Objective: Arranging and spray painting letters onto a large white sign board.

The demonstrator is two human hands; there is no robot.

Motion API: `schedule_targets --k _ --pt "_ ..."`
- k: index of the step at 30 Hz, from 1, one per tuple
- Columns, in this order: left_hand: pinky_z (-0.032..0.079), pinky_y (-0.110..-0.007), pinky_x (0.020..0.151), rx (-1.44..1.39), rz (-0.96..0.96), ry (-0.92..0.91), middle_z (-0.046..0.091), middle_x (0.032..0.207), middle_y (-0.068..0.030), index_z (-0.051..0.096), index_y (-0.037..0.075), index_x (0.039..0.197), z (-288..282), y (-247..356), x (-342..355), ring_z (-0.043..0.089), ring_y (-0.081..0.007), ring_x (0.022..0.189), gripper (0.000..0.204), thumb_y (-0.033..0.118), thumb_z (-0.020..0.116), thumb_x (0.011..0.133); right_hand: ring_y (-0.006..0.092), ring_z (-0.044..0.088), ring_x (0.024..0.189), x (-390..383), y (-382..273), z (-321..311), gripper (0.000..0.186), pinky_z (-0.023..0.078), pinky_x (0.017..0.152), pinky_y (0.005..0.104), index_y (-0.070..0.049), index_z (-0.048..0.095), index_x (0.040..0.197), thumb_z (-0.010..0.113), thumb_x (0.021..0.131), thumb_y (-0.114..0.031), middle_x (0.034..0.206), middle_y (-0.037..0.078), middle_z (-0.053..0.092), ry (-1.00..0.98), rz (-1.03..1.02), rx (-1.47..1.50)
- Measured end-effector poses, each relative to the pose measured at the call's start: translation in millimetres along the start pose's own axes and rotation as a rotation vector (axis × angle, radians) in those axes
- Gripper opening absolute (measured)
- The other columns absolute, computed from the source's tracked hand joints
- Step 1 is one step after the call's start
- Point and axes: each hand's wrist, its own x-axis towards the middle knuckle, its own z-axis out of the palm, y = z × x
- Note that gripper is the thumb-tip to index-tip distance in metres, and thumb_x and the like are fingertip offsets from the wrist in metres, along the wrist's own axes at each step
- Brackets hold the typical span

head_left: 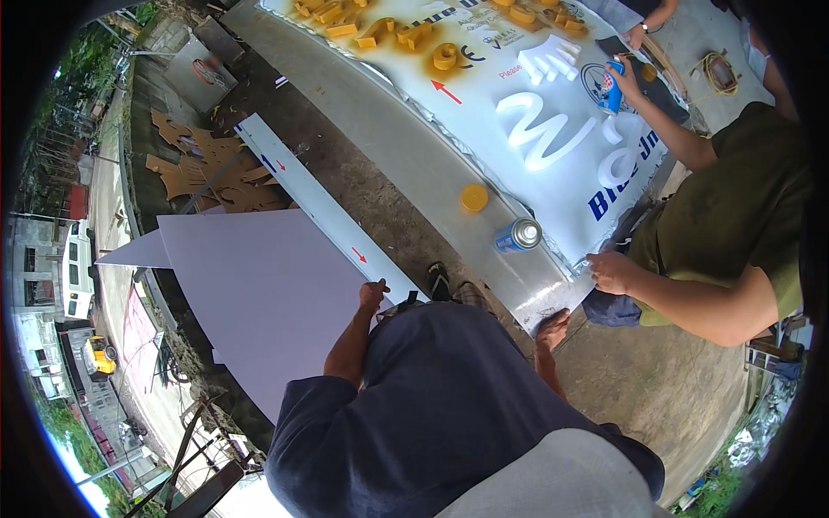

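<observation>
Left hand [373, 296]: hung beside table [423, 164], fingers curled, hold unclear. Right hand [553, 328]: lay at table corner, fingers part-bent, grip unclear, perhaps bracing. Spray can [519, 235]: stood on table, probably for reach.

Outdoor yard by a roadside, full daylight

Concrete floor [665, 380] right of and behind the right hand [553, 328]: tan-grey, blotchy. Darker, dirtier ground [324, 164] ahead of the left hand [373, 295]. Well left of that hand: weathered low wall [148, 86], mossy-looking; pale road [110, 302] past it. Far left: white vehicle [78, 272], yellow vehicle [100, 356], grey building [43, 233] with dark window openings [31, 257]. Ahead-left of left hand: pale board [183, 86] with red hoop [205, 76]; trees [82, 52] farther out. More greenery [721, 494] behind-right of right hand. Sky [76, 470] behind-left, glaring.
</observation>
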Motion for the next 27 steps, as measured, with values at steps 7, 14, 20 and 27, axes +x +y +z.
schedule_targets --k 7,14,20,27 --pt "0.045 -0.034 0.042 -0.029 -0.015 0.022 0.052 0.051 -0.0050 0.073 0.008 0.076 -1.0 -0.9 0.3 0.049 -0.0181 0.040 0.038 0.041 0.056 0.084 0.0497 0.054 0.100 -0.8 -3.9 0.5 0.059 0.043 0.084 0.0542 0.007 0.049 0.121 0.030 0.098 -0.044 0.111 0.034 0.056 0.013 -0.003 -0.029" --pt "0.042 -0.034 0.041 -0.069 0.018 0.055 0.051 0.049 -0.0042 0.072 0.004 0.075 2.0 0.0 3.3 0.047 -0.0170 0.040 0.034 0.035 0.058 0.078 0.0521 0.052 0.103 -5.3 -14.8 -4.4 0.067 0.040 0.088 0.0564 0.006 0.051 0.117 0.025 0.096 -0.052 0.110 0.035 0.055 0.023 0.050 0.030" --pt "0.040 -0.032 0.038 -0.142 -0.120 -0.038 0.053 0.054 -0.0044 0.068 0.001 0.077 6.2 3.2 8.7 0.047 -0.0153 0.042 0.026 0.027 0.063 0.076 0.0533 0.053 0.096 -3.8 -14.9 -3.8 0.065 0.039 0.084 0.0563 0.005 0.052 0.114 0.026 0.096 -0.051 0.104 0.036 0.057 0.032 0.039 0.022" --pt "0.041 -0.030 0.037 -0.093 -0.103 -0.062 0.056 0.058 -0.0054 0.066 0.001 0.083 9.8 5.4 5.7 0.049 -0.0142 0.044 0.025 0.024 0.061 0.076 0.0525 0.053 0.096 -1.9 -11.5 -1.5 0.064 0.040 0.083 0.0559 0.005 0.052 0.115 0.026 0.096 -0.051 0.105 0.034 0.057 0.040 0.054 0.030"
